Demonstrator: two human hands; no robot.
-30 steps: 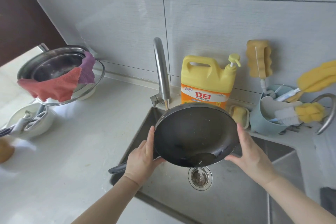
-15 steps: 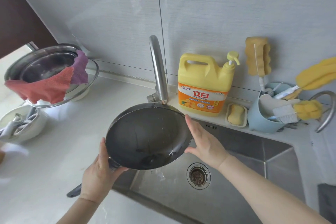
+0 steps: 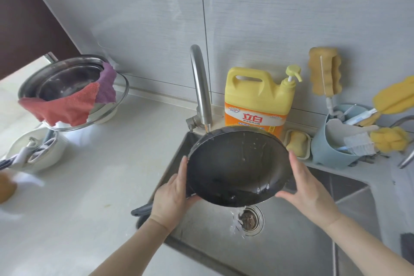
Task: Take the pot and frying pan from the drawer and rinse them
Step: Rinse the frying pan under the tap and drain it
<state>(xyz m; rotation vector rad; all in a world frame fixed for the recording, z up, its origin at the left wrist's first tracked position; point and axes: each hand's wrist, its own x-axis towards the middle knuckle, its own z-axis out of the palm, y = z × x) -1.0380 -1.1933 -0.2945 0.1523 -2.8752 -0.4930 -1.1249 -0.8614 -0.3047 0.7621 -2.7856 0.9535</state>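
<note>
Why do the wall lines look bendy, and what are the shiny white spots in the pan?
In the head view, the wide lens bows the tile lines toward the edges; the spots in the frying pan are glare on wet metal; the counter's far left is washed out and blurry.

1. Frying pan [image 3: 238,168] at frame centre, tilted over the sink [image 3: 291,242], just below the faucet [image 3: 200,87].
2. Left hand [image 3: 172,199] on the pan's left rim, right hand [image 3: 307,190] on its right rim.
3. Drain [image 3: 249,220] directly under the pan's lower edge.
4. Detergent jug [image 3: 257,98] behind the pan, against the wall; soap dish [image 3: 298,144] just right of it.
5. Brush holder [image 3: 331,148] further right, centre right of frame.
6. Pot [image 3: 65,78] at upper left on the counter [image 3: 100,175], cloth [image 3: 65,107] draped over its rim.
7. Bowl [image 3: 33,152] below the pot, at left edge.
</note>
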